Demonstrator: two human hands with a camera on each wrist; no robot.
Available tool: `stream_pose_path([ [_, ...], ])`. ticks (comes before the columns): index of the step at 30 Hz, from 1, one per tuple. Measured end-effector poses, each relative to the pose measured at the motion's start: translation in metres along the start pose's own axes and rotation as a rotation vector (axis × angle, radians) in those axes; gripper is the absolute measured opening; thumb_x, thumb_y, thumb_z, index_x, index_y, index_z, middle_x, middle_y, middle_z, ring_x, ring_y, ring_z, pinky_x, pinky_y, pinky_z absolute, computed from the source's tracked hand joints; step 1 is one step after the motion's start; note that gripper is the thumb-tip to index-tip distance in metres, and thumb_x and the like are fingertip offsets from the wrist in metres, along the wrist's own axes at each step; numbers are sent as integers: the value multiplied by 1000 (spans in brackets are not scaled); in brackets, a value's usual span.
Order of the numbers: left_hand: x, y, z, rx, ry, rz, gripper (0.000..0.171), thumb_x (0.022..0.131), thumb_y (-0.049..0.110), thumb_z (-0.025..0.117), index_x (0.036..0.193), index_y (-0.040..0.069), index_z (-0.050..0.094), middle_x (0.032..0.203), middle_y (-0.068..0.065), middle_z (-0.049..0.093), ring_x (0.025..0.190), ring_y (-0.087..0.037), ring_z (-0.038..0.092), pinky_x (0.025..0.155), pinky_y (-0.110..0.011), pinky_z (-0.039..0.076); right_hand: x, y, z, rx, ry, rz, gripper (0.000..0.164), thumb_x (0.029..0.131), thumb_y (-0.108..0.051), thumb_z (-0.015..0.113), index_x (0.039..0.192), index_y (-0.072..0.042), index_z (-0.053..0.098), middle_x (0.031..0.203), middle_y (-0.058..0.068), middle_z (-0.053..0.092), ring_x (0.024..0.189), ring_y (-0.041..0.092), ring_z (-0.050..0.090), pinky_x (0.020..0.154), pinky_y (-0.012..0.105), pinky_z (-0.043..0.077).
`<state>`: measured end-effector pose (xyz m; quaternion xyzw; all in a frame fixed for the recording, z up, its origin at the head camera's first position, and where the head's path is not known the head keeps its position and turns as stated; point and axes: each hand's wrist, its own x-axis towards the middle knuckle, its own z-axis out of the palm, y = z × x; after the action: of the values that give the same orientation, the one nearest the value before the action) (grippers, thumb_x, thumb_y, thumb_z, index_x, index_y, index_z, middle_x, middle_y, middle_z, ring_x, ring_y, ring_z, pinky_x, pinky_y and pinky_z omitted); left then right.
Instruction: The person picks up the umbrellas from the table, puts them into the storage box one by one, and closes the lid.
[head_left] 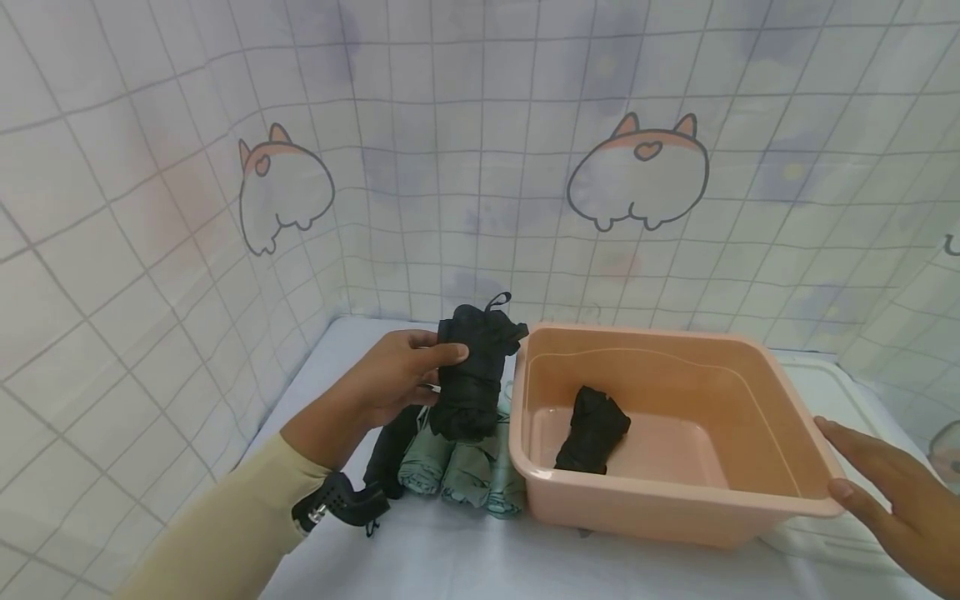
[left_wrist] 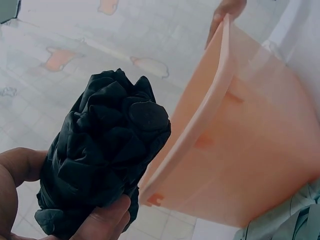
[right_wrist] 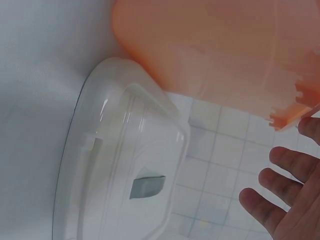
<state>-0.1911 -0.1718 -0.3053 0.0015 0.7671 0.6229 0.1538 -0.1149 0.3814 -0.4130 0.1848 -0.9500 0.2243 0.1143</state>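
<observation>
**Black bundle (head_left: pixel 476 375) in hand beside a peach tub (head_left: pixel 637 496)**

A person's left hand (head_left: pixel 397 379) pinches the rolled black bundle — thumb on the near side, fingers behind — its small loop pointing up, just off the tub's left rim. The right hand (head_left: pixel 900 500) has its fingers extended, the tips at the tub's right rim and not curled round it. Directly below the raised bundle lie three grey-green rolls (head_left: pixel 467 479) side by side, with a dark roll (head_left: pixel 390 454) along their left. Inside the tub, toward its left end, a second black bundle (head_left: pixel 594 433) rests at a slant. A white plastic piece (right_wrist: pixel 145 145) with a grey tab sits just beyond the tub's right end. Everything stands on a white-covered surface (head_left: pixel 420 558) — behind it, a gridded backdrop (head_left: pixel 457 158) bears cartoon animal drawings (head_left: pixel 637 179). A black strap (head_left: pixel 352 498) circles the left wrist below a pale yellow sleeve (head_left: pixel 232 517).
</observation>
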Motion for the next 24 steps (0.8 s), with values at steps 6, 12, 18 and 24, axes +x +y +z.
stream_pose_path([
  [6, 1, 4, 7, -8, 2, 1, 89, 93, 39, 75, 157, -3, 28, 143, -21, 53, 129, -40, 56, 103, -55, 48, 0, 1, 0, -17, -18, 20, 72, 105, -17, 57, 165, -14, 16, 157, 38, 27, 138, 67, 21, 106, 81, -1],
  [12, 3, 6, 15, -7, 8, -6, 87, 93, 40, 75, 155, -3, 31, 141, -19, 55, 128, -39, 57, 101, -54, 50, 1, 0, -1, -7, -21, 13, 72, 105, -16, 57, 165, -13, 17, 156, 39, 27, 136, 68, 22, 105, 82, -1],
  [18, 3, 8, 20, -26, -4, -8, 86, 93, 39, 76, 154, -2, 33, 137, -19, 58, 125, -37, 59, 101, -53, 51, 0, 0, 0, 0, -10, 7, 72, 105, -15, 57, 165, -14, 17, 155, 39, 28, 135, 69, 22, 106, 81, -2],
  [24, 3, 8, 25, -37, -15, -5, 83, 92, 40, 76, 152, -1, 36, 133, -17, 61, 120, -36, 62, 99, -52, 52, -1, 0, 1, 2, -1, 8, 72, 105, -14, 56, 165, -15, 17, 156, 39, 26, 137, 68, 20, 108, 79, -5],
])
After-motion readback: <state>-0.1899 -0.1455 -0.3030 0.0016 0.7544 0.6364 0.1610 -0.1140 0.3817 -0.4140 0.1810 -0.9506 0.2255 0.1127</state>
